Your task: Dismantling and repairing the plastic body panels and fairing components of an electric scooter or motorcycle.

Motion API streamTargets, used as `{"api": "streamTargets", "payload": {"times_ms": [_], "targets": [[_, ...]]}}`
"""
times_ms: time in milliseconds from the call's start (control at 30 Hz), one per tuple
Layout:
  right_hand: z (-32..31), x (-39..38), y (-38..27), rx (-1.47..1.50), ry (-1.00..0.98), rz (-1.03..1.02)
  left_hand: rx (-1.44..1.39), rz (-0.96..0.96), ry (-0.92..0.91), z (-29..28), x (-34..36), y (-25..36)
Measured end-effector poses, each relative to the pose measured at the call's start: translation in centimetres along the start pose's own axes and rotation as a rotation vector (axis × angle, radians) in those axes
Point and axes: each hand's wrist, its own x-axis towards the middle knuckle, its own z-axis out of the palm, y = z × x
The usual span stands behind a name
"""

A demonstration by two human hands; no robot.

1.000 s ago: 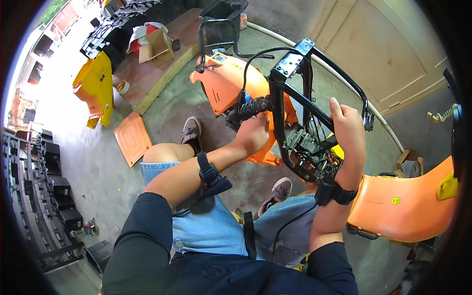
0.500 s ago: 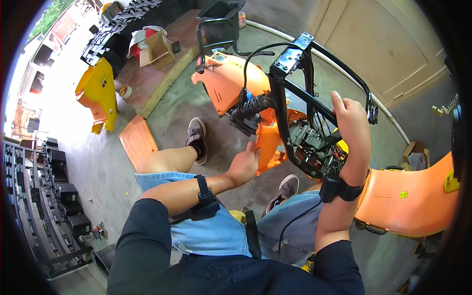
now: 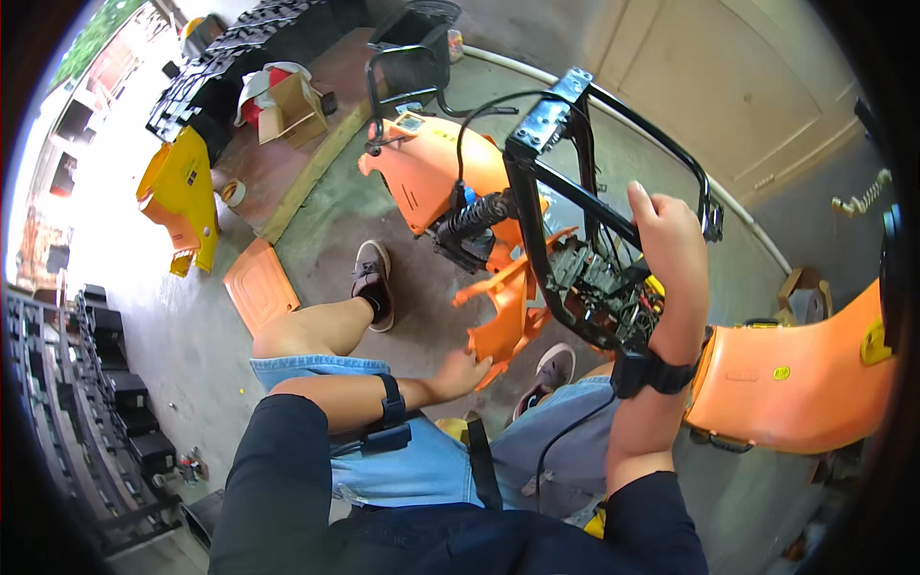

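Observation:
My left hand (image 3: 460,372) pinches the lower edge of a curved orange plastic panel (image 3: 498,324), which hangs tilted low in front of a black scooter frame (image 3: 527,196). My right hand (image 3: 674,235) is closed on the frame's right-hand tube, thumb up, with its other fingers mostly hidden. Inside the frame lies a tangle of wires and metal parts (image 3: 585,278). A black coil spring shock absorber (image 3: 476,218) joins the frame near its left side. Beyond it is a larger orange body shell (image 3: 431,163).
To my right lies a large orange fairing (image 3: 767,388). A flat orange panel (image 3: 262,287) and a yellow panel (image 3: 195,196) are at the left. An open cardboard box (image 3: 294,110) sits on the wood-edged platform. Black parts stand on a rack (image 3: 57,383) at far left.
The orange panel has come down and toward me with my left hand, and more of it shows outside the frame. My right hand keeps its place on the tube.

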Motion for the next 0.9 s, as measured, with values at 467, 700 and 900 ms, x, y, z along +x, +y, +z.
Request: {"api": "streamTargets", "payload": {"times_ms": [467,700,900], "targets": [[-0.7,0.1,0.7,0.057,-0.007,0.002,-0.156,-0.013,-0.025,-3.9,-1.0,3.3],[-0.4,0.5,0.2,-0.01,-0.077,-0.024,-0.443,0.012,0.107,-11.9,-7.6,4.8],[-1.1,-0.1,1.8,0.056,-0.057,-0.065,-0.321,0.179,0.479,-19.6,-15.0,13.3]]}}
